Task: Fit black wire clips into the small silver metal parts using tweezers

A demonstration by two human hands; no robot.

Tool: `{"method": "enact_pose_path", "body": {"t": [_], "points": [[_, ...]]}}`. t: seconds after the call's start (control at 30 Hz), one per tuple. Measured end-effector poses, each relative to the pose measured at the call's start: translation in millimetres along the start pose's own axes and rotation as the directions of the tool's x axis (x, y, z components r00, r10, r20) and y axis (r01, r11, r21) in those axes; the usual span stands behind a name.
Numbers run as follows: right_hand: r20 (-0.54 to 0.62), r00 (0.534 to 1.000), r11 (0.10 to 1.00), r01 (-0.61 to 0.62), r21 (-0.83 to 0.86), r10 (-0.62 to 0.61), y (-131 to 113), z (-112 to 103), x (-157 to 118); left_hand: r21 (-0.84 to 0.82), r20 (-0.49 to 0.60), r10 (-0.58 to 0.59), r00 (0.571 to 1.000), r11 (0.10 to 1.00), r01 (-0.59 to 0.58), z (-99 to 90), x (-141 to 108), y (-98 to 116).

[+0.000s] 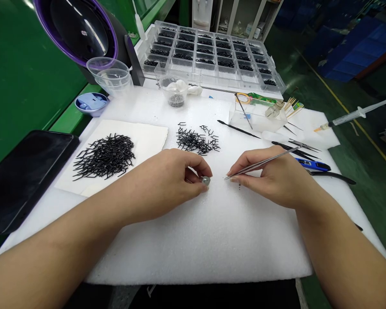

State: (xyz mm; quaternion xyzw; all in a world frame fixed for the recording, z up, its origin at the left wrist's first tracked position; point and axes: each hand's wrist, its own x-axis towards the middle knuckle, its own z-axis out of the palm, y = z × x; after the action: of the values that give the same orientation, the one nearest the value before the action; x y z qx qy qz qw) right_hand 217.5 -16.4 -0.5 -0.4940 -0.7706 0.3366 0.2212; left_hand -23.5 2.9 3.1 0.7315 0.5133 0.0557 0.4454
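My left hand point(170, 180) pinches a small round silvery metal part point(206, 180) between thumb and fingertips. My right hand point(263, 178) grips a pair of steel tweezers point(260, 165), whose tips point left and stop a little short of that part. A few tiny black bits point(239, 186) lie on the white foam sheet point(193, 253) just under my right fingers. Beyond my hands are a loose heap of bent black wire pieces point(196, 141) on the foam and a denser heap point(104, 156) on a paper sheet.
A clear compartment box point(209, 56) of black parts stands at the back. Near it are a glass cup point(176, 92), plastic cups, and a blue dish. A tablet point(25, 180) lies left. To the right are a clear block, further tweezers, pliers, and a syringe.
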Motion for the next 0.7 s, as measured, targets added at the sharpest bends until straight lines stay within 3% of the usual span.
{"method": "enact_pose_path", "body": {"t": [0.2, 0.7], "points": [[0.005, 0.999, 0.998, -0.054, 0.013, 0.054, -1.6, -0.5, -0.1, -0.006, -0.01, -0.033, 0.999, 0.999, 0.033, 1.8, -0.5, -0.6], [-0.017, 0.999, 0.999, -0.041, -0.013, 0.041, -1.7, 2.4, 0.1, -0.015, -0.02, -0.009, 1.0, 1.0, 0.009, 3.7, 0.1, -4.8]]}}
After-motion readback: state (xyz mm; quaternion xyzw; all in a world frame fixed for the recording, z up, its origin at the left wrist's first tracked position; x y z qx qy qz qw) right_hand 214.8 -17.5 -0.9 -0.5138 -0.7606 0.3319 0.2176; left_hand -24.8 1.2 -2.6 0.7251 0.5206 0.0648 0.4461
